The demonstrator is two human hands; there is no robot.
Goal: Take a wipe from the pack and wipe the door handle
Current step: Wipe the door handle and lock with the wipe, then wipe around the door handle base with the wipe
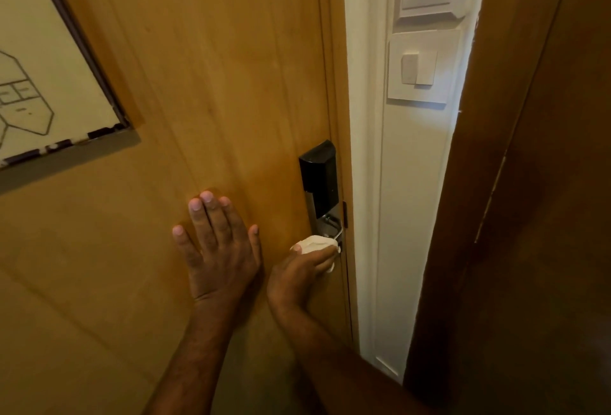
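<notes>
Head view: right hand [297,274] closed around a white wipe [315,244], pressing it on the door handle [335,234] — left hand [220,249] at nine o'clock, spread flat, empty, on the door [215,84].

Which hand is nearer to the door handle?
Right. The right hand presses the wipe on the handle; the left hand lies flat on the door, apart.

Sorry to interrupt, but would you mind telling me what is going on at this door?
A person is cleaning the door handle. The right hand presses a bunched white wipe around the handle, below the black lock unit. The left hand lies flat, fingers spread, on the wooden door. No wipe pack is in view.
</notes>
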